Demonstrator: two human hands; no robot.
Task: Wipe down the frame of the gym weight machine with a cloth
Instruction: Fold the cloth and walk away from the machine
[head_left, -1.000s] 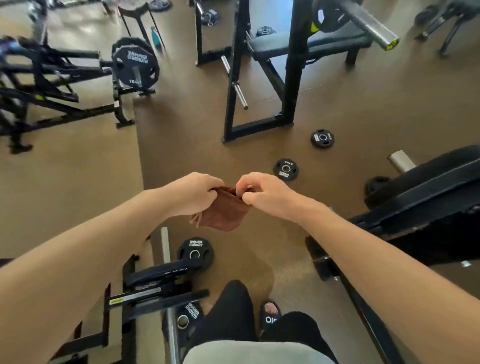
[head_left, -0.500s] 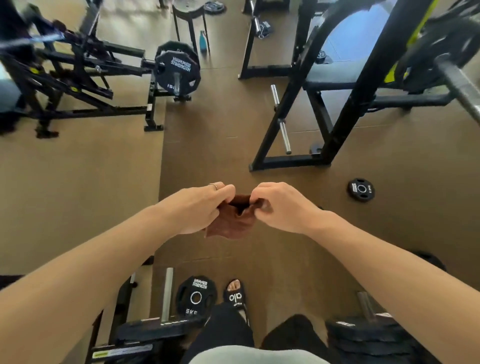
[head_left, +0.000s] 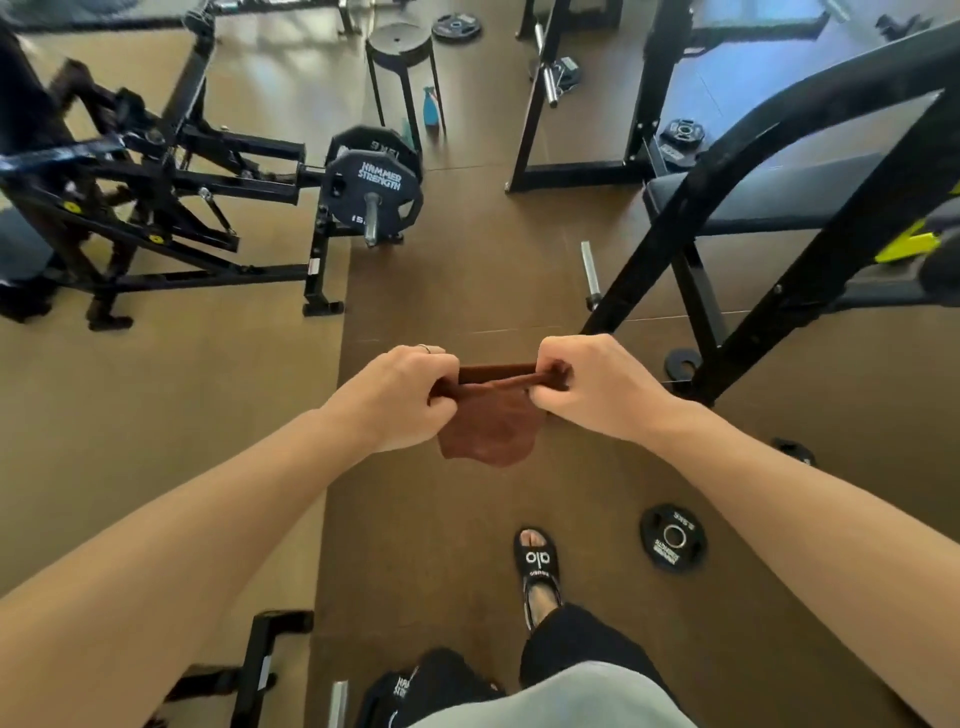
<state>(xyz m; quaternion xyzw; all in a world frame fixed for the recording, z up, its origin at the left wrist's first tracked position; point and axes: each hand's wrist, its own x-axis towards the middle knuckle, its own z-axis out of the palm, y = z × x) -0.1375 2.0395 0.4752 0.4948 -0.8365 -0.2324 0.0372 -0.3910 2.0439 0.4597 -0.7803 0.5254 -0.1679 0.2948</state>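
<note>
Now left hand (head_left: 402, 400), right hand (head_left: 587, 387) pinch soft brown cloth (head_left: 488, 421) taut.

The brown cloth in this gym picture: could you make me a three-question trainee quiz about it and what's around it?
1. True or false: the cloth is touching a machine frame.
2. Which hands hold the cloth? A) left hand only B) right hand only C) both
3. Fill in: the small weight plate near the sandal lies on the ____.

Key: 1 false, it hangs in the air between the hands; 2 C, each pinches an upper corner; 3 floor.
</note>
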